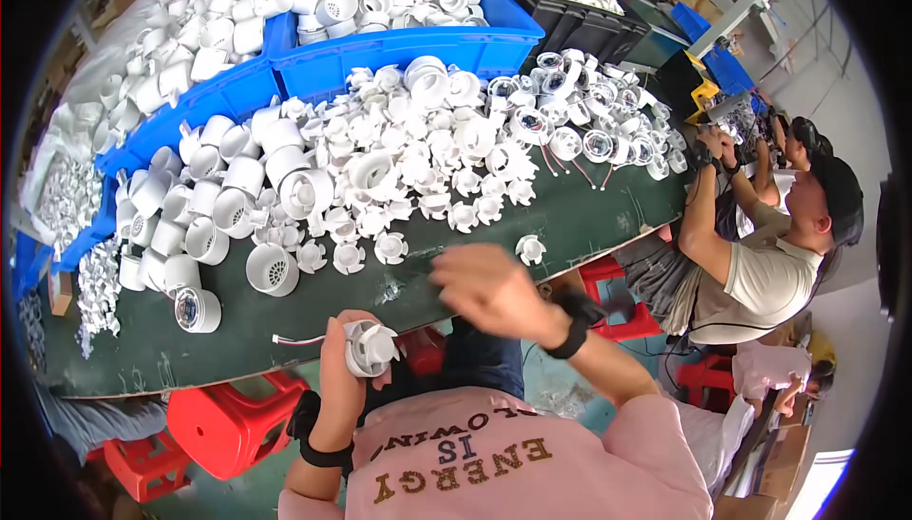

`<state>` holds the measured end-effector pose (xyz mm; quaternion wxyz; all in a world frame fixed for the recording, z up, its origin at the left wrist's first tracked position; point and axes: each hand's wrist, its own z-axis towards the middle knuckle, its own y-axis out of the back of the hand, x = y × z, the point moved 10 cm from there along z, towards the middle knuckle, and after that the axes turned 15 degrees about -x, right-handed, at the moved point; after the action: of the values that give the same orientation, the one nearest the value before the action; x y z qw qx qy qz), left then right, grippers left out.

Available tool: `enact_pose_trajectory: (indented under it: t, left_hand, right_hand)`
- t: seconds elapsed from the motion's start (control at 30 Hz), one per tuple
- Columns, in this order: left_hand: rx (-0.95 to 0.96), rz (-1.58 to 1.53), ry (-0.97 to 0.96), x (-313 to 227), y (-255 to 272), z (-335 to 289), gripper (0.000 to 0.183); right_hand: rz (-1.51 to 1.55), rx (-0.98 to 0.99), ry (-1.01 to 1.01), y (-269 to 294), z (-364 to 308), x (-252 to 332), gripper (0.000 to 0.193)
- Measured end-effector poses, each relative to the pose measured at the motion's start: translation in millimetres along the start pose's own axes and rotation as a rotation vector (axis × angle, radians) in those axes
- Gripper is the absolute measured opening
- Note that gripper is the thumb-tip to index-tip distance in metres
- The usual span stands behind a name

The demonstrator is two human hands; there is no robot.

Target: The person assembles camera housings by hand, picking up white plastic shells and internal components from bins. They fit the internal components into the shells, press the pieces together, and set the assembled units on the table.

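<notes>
At the table's near edge my left hand (344, 365) is closed around a small white fan (372, 347) with curved blades. A thin cable (302, 340) with a white plug sticks out to the left beside that hand, and I take it to belong to the held part. My right hand (496, 294) hovers over the near edge, up and to the right of the fan; it is smeared by motion, so its grip cannot be made out. A loose white fan wheel (530, 250) lies just beyond it. Several more fan wheels (390, 247) lie ahead of my hands.
White cup-shaped housings (273, 269) crowd the dark green table (456, 278) at left, one upright housing (198, 310) with a motor inside. Clear-and-white motor units (597, 146) pile up at far right. Blue bins (408, 52) stand behind. A co-worker (779, 245) sits at right; red stools (228, 425) stand below.
</notes>
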<state>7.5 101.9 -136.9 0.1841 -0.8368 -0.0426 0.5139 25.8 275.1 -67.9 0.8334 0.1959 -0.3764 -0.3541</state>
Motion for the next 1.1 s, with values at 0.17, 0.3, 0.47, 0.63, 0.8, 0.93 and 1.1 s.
enact_pose_trajectory:
  t: [0.17, 0.3, 0.47, 0.63, 0.8, 0.93, 1.1]
  left_hand:
    - [-0.025, 0.026, 0.082, 11.5, -22.5, 14.0, 0.051]
    - [0.149, 0.17, 0.057, 13.9, -75.6, 13.2, 0.049]
    - [0.246, 0.145, 0.015, 21.4, -110.5, 8.5, 0.039]
    - [0.059, 0.144, -0.196, -6.4, -115.4, 33.1, 0.034]
    - [0.065, 0.115, -0.218, -19.6, -109.4, 30.4, 0.032]
    - [0.11, 0.102, -0.223, -23.5, -106.1, 21.1, 0.035]
    - [-0.047, 0.402, -0.678, -61.9, -90.0, 10.3, 0.038]
  right_hand:
    - [-0.489, -0.313, -0.216, 88.8, 40.9, -108.6, 0.03]
    - [-0.634, -0.295, -0.097, 81.7, 60.2, -146.1, 0.027]
    - [-0.545, -0.353, -0.099, 92.0, 72.1, -109.2, 0.025]
    - [-0.158, -0.126, -0.19, 58.7, 36.8, -22.4, 0.027]
    - [0.668, 0.037, -0.622, 44.5, 4.8, -24.3, 0.024]
    - [0.865, -0.05, -0.729, 40.4, -1.4, -19.4, 0.042]
    - [0.633, -0.006, -0.506, 35.1, 2.4, 6.2, 0.049]
